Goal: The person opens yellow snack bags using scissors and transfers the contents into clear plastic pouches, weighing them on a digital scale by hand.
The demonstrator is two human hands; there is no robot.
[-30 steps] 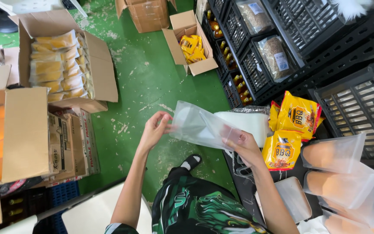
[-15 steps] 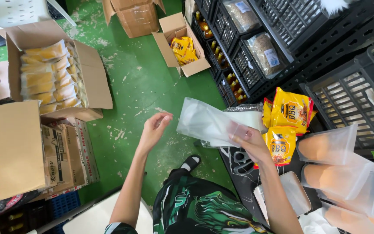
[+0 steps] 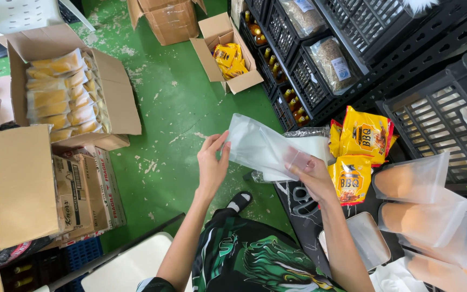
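Observation:
My right hand (image 3: 312,174) grips a clear, empty plastic bag (image 3: 260,148) at its lower right end. The bag stretches up and left toward my left hand (image 3: 213,160), whose fingertips touch the bag's open left edge with fingers spread. Just right of the bag lie two yellow snack packets (image 3: 360,154) on a dark surface. Below my hands are my lap in green patterned clothing and a black sandal on the green floor.
An open carton of yellow packets (image 3: 63,94) stands at left, a small open box of yellow packets (image 3: 228,57) at top centre. Black crates (image 3: 320,59) with bottles and bags line the right. Clear stand-up pouches (image 3: 428,205) lie at lower right, scissors (image 3: 301,197) beneath my right wrist.
My left hand has moved right to meet the bag's open edge. The bag stays in my right hand. The view has shifted slightly.

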